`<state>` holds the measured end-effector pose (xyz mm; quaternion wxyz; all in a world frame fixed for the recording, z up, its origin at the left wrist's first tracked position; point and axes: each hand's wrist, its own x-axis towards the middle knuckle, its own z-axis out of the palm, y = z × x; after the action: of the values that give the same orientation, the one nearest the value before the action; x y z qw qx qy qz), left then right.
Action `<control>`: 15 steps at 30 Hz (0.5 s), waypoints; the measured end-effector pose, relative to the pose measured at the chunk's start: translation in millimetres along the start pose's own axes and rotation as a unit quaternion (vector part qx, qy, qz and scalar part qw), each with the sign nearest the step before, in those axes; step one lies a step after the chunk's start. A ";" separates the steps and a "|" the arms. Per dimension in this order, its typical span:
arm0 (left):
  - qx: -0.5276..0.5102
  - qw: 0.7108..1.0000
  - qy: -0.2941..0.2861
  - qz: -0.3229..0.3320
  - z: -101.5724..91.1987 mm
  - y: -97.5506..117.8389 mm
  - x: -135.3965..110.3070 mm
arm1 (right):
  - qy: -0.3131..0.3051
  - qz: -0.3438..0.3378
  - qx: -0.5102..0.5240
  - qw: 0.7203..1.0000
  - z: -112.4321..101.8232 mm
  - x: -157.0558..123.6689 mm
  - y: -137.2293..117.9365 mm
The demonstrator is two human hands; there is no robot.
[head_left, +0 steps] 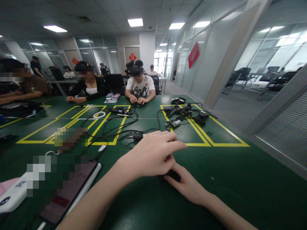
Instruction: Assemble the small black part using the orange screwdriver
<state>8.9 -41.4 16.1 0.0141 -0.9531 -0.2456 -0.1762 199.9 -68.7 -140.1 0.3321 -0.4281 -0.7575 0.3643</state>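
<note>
Low over the green table, my right hand [188, 185] is wrapped round a dark object [174, 174], mostly covered by the fingers, so its kind does not show. Just above it, my left hand [152, 153] reaches across from the left. Its index finger stretches out to the right, while the thumb and other fingers curl down onto something small. A speck of red shows between those fingers; what it belongs to is hidden. Both hands touch or nearly touch each other at the dark object.
To the left lie a phone [72, 191] with a cable and a white power strip [18, 191]. Tangled black cables [124, 131], a white ring [99, 115] and more dark gear [184, 111] sit ahead, around yellow tape outlines. Across the table, a person [140, 83] handles something dark.
</note>
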 end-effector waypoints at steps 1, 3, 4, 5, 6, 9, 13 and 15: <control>0.005 1.000 -0.001 -0.003 1.0 -0.5 -0.2 | 0.000 0.000 -0.001 1.000 -0.1 0.0 0.0; 0.012 1.000 -0.005 -0.010 2.4 -1.2 -0.2 | -0.001 0.001 -0.004 1.000 -0.2 -0.1 -0.2; 0.013 1.000 -0.007 -0.012 2.5 -1.1 -0.1 | -0.001 0.000 -0.006 1.000 -0.1 -0.2 -0.2; 0.011 1.000 -0.009 -0.013 2.3 -0.8 0.1 | 0.000 -0.001 -0.006 1.000 0.3 -0.3 0.0; 0.009 1.000 -0.010 -0.013 1.6 -0.2 0.4 | 0.003 -0.002 -0.006 1.000 0.7 -0.5 0.3; 0.000 1.000 -0.010 -0.014 -1.1 2.1 0.5 | 0.010 -0.008 0.004 1.000 2.3 -0.9 1.9; -0.007 1.000 -0.016 -0.014 -0.8 2.4 -1.5 | 0.002 -0.011 0.008 1.000 2.2 -0.4 2.5; -0.001 1.000 -0.015 -0.017 1.0 1.3 -2.5 | -0.005 -0.007 0.004 1.000 1.4 0.3 1.7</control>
<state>7.8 -43.7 14.3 0.0066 -0.9513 -0.2622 -0.1623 199.4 -68.1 -142.1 0.3320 -0.4197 -0.7607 0.3673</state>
